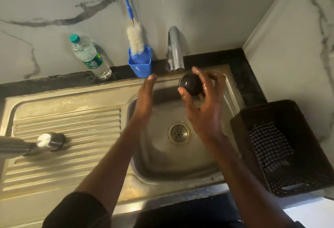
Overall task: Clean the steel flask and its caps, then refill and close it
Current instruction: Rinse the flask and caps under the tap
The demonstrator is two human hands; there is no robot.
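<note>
I've got the dark cap [192, 84] pinched in my wet right hand [206, 105] just under the tap [175, 50] for rinsing; left hand [145, 97] flat, fingers released, reaching far toward the blue brush cup [140, 65]; steel flask [30, 145] lies parked left on the drainboard [72, 119].

No readable text anywhere; water bottle [89, 57] label print too blurred to make out.
</note>
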